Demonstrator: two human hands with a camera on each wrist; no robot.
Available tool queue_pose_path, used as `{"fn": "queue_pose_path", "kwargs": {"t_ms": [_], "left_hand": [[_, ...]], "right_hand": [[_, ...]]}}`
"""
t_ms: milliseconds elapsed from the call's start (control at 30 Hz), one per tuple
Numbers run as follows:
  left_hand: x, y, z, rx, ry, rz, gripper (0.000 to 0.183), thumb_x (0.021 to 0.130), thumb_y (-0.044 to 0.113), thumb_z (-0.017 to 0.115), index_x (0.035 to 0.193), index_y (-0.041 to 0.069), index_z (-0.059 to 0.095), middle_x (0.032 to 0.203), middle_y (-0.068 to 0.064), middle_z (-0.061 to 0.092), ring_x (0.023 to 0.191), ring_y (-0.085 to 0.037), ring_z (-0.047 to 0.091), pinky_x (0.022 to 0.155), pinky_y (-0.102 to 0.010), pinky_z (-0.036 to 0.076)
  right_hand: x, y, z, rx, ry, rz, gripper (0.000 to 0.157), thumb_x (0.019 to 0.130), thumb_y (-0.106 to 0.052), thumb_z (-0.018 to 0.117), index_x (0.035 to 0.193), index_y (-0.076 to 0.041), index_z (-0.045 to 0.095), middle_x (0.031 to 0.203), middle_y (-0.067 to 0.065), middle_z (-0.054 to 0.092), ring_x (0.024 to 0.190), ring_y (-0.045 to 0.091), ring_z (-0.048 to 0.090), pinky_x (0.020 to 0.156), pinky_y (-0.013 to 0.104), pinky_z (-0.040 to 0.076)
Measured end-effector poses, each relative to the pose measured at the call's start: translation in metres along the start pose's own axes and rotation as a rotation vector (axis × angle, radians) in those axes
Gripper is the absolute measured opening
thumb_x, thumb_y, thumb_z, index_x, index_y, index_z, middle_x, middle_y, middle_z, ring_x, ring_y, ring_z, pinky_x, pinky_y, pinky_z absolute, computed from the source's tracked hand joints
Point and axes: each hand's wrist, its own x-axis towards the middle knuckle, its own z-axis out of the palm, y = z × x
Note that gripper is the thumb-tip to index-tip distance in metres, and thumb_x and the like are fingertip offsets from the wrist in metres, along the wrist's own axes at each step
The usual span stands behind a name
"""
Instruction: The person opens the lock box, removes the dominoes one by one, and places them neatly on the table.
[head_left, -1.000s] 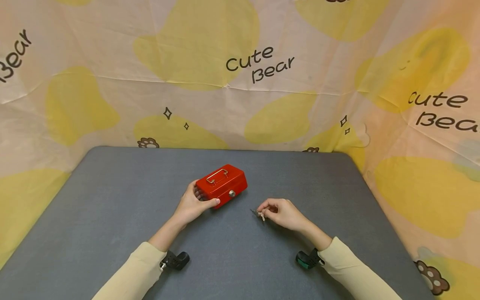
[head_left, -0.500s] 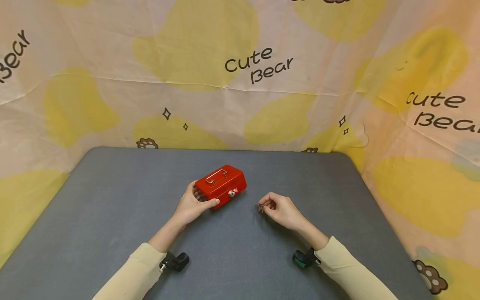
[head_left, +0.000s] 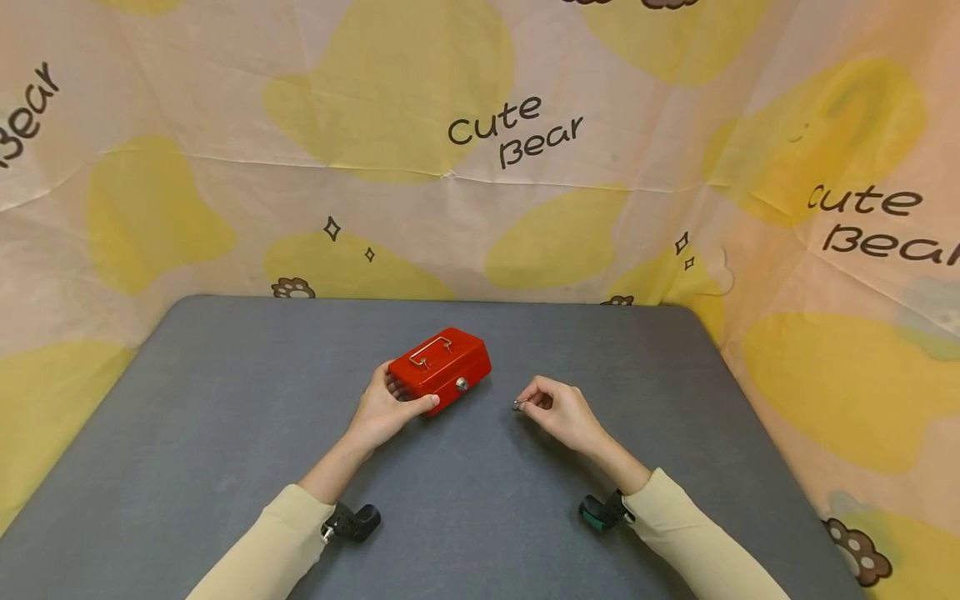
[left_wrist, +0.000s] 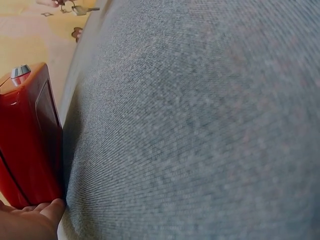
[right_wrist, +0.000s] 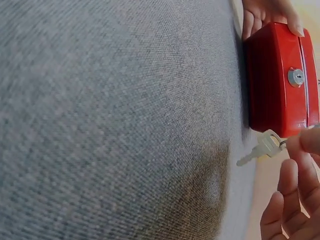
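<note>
A red metal cash box (head_left: 444, 364) with a wire handle on its lid lies on the table, lid down. Its silver round lock (right_wrist: 296, 77) with a keyhole faces toward the right hand. My left hand (head_left: 381, 414) grips the box's left end, thumb on the front side, fingers around the back edge. To the right of the box, my right hand (head_left: 564, 414) pinches small keys between thumb and forefinger, apart from the lock. One silver key (right_wrist: 265, 145) hangs from a ring in the right wrist view; the key's grip is partly hidden by the fingertips.
The grey cloth-covered table (head_left: 247, 400) spreads around both hands. Behind and beside it hangs a yellow-and-pink printed curtain (head_left: 420, 208). Black camera mounts (head_left: 351, 522) sit at the wrists.
My right hand has risen slightly away from the person, and the keys in it have turned so that less of them shows. The left hand and the box stay nearly in place.
</note>
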Motion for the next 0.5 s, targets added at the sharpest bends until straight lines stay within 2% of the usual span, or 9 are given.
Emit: {"fn": "queue_pose_path", "kwargs": {"t_ms": [233,333,500], "left_hand": [[0.001,0.000,-0.003,0.005,-0.004,-0.012,0.089,0.070,0.032,0.080,0.135,0.004,0.027,0.125,-0.012,0.050,0.110,-0.025,0.054,0.091,-0.039,0.047],[0.001,0.001,-0.003,0.008,-0.006,-0.013,0.089,0.070,0.033,0.080,0.136,0.004,0.026,0.125,-0.012,0.050,0.111,-0.025,0.054,0.092,-0.039,0.046],[0.000,0.001,-0.003,0.007,-0.010,-0.018,0.091,0.069,0.033,0.080,0.136,0.005,0.026,0.126,-0.011,0.050,0.111,-0.025,0.053,0.092,-0.040,0.046]], "right_hand": [[0.005,-0.002,0.004,-0.037,0.063,-0.016,0.009,0.081,-0.010,0.068,0.082,-0.018,0.066,0.072,-0.008,0.055,0.062,0.005,0.047,0.055,0.020,0.042],[0.008,-0.005,0.006,-0.029,0.082,0.001,0.005,0.083,-0.011,0.067,0.085,-0.016,0.065,0.083,-0.006,0.060,0.072,0.007,0.054,0.063,0.022,0.048],[0.013,-0.011,0.009,0.099,0.028,0.090,0.003,0.088,-0.011,0.060,0.088,-0.009,0.058,0.098,-0.001,0.070,0.084,0.016,0.066,0.070,0.027,0.052]]}}
